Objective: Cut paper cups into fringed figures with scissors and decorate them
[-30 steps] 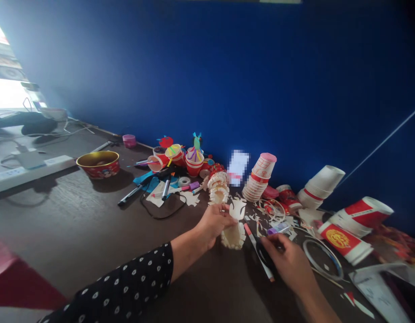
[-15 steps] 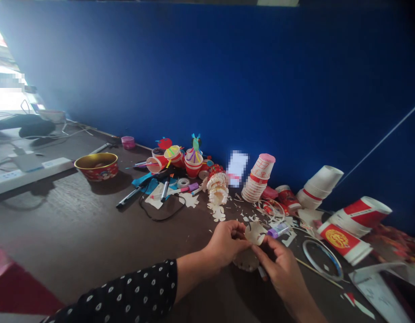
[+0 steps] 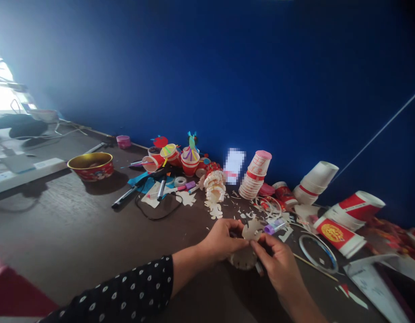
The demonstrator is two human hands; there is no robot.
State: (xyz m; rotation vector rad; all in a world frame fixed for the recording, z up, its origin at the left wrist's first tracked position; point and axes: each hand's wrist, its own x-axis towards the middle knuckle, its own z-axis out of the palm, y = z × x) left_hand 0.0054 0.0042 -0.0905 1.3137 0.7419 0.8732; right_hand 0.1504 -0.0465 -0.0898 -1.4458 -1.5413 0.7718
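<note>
Both hands are now working at one white paper cutout [image 3: 251, 230]; a second ago the left hand [image 3: 224, 241] was holding it alone and the right hand [image 3: 277, 258] was hovering apart beside a pen. Half a second ago both were already gripping the cutout, but it was looking more cupped; now it is showing a flatter, notched face.

At far left, a white power strip [image 3: 28, 176] is lying on the dark desk [image 3: 126, 251], and a red bowl [image 3: 93, 171] with a gold rim is standing to its right. Further along, a black-and-white marker [image 3: 161, 190] is lying near a tape roll [image 3: 184, 182]. Notched paper rings [image 3: 215, 184] are resting beyond the left hand.

Left thumb and fingers are pinching the cutout's lower left edge, and the right ones are closing on its lower right, so the piece is rising between and above the fingertips. Below, a pale scalloped piece [image 3: 244, 261] is showing, partly covered. Behind, stacked paper cups [image 3: 256, 177] are standing upside down. Just beyond the right hand, a purple-ended tube [image 3: 275, 225] is lying among scraps.
</note>
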